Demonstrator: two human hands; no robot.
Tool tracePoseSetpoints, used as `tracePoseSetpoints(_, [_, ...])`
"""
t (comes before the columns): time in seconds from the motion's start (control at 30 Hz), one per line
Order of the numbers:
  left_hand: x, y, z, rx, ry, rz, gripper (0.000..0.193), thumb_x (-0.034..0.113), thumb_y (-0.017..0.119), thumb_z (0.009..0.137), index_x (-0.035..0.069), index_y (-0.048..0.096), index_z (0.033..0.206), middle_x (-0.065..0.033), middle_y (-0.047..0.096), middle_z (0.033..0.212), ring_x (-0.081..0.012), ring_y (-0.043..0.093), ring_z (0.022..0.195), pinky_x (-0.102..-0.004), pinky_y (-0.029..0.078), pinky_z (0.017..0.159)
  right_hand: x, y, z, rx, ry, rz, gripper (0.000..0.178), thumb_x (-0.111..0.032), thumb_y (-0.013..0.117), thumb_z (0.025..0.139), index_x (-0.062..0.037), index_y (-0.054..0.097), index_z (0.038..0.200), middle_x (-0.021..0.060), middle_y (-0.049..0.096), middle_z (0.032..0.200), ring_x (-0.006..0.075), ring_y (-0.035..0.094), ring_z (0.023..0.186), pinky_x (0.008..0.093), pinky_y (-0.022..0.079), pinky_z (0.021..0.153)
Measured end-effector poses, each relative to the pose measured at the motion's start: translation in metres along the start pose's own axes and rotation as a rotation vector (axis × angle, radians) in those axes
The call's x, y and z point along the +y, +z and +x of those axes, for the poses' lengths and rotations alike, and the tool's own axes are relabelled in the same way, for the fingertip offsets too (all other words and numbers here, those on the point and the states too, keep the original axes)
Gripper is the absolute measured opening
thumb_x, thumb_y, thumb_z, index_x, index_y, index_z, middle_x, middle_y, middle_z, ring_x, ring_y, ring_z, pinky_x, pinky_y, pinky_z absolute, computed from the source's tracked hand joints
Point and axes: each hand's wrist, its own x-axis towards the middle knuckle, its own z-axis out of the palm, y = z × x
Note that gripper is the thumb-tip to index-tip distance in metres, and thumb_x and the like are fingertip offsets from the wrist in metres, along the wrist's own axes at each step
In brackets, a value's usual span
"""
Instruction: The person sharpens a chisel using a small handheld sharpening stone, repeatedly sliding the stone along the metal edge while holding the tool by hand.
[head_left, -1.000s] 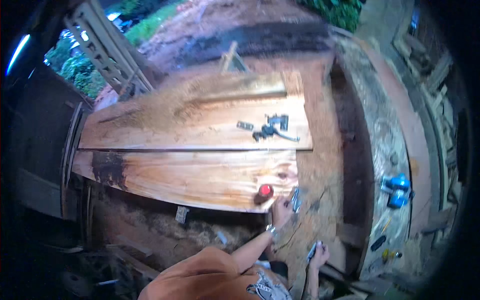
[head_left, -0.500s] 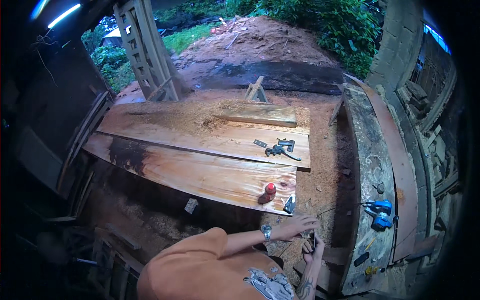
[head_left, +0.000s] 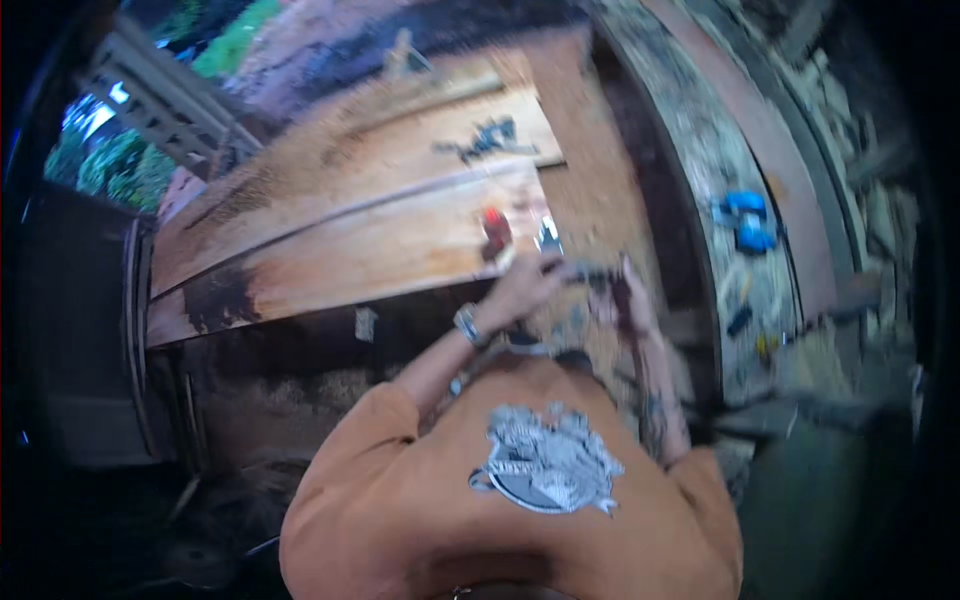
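Note:
In front of my chest, a thin dark flat object (head_left: 592, 273) spans the gap between my two hands, blurred by motion. My left hand (head_left: 525, 288), with a watch on its wrist, has its fingers closed at one end. The other end is gripped by my right hand (head_left: 627, 300), whose fingers are partly smeared. Just beyond my left hand, a small dark-and-white item (head_left: 548, 236) lies at the corner of the near board (head_left: 390, 245). Beside it stands a red bottle (head_left: 494, 234).
Black tools or parts (head_left: 485, 140) lie on the far board, amid wood shavings. On the right, a long worn bench (head_left: 690, 130) bears a blue power tool (head_left: 748, 222) and a small black item (head_left: 739, 321). A sawhorse top (head_left: 404, 55) rises behind the boards.
The view has tilted down and turned, so more of my shirt shows. My hands have come level in front of my chest, with the dark object now lying across between them.

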Motion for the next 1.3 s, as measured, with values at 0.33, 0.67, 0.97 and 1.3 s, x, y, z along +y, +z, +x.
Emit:
tracePoseSetpoints(0.33, [0.049,0.007,-0.002,0.087,-0.206,-0.524,0.020,0.017,0.071,0.094,-0.002,0.070,0.100,-0.0035,0.068,0.082,-0.0081,0.062,0.068,-0.0235,0.050,0.062,-0.035,0.055,-0.029,0.269,-0.436,-0.157,0.026,-0.025,0.053,0.105,-0.0016,0.062,0.097,0.0024,0.061,0.070,0.0068,0.054,0.052,0.0212,0.041,0.044])
tracePoseSetpoints(0.67, [0.071,0.030,-0.006,0.286,0.249,0.050,0.011,0.006,0.078,0.085,-0.001,0.072,0.091,-0.0064,0.068,0.078,-0.0092,0.063,0.068,-0.0246,0.050,0.057,-0.025,0.056,-0.023,0.470,-0.393,-0.070,0.039,-0.047,0.061,0.099,-0.0099,0.059,0.088,-0.0032,0.052,0.061,0.0042,0.045,0.044,0.0201,0.033,0.038])
tracePoseSetpoints(0.97, [0.069,0.045,-0.006,0.245,0.158,0.073,0.013,0.006,0.078,0.085,-0.002,0.072,0.093,-0.0074,0.071,0.080,-0.0113,0.065,0.072,-0.0254,0.053,0.068,-0.016,0.038,-0.036,0.410,-0.377,-0.031,0.034,-0.044,0.057,0.103,-0.0109,0.062,0.096,-0.0047,0.053,0.064,0.0026,0.046,0.050,0.0190,0.035,0.043])
tracePoseSetpoints(1.3, [0.076,0.061,-0.007,0.228,0.279,0.103,0.011,0.003,0.077,0.084,-0.001,0.071,0.092,-0.0083,0.067,0.078,-0.0163,0.064,0.068,-0.0297,0.051,0.065,-0.011,0.033,-0.042,0.467,-0.589,-0.129,0.032,-0.033,0.076,0.089,-0.0051,0.061,0.091,-0.0015,0.055,0.077,0.0080,0.050,0.072,0.0256,0.043,0.066])
